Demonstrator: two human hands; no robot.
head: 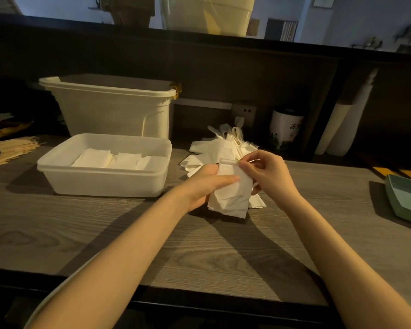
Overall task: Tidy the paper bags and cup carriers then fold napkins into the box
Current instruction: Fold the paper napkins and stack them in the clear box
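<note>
- White napkin [230, 193], plain, no print.
- Translucent white box [105, 179], white folded napkins [112, 160] inside.
- Cream bin [109, 108] behind it.
- Grey-brown wood-grain table [199, 252].
- White canister [285, 129] with dark lid, dark lettering, green floral print.
- Teal and pale green tray [406, 200].

A tall cream bin [109, 108] stands behind; a green tray [406, 200] lies right.

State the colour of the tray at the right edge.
Green, in two shades, the tray, seen in the head view.
</note>
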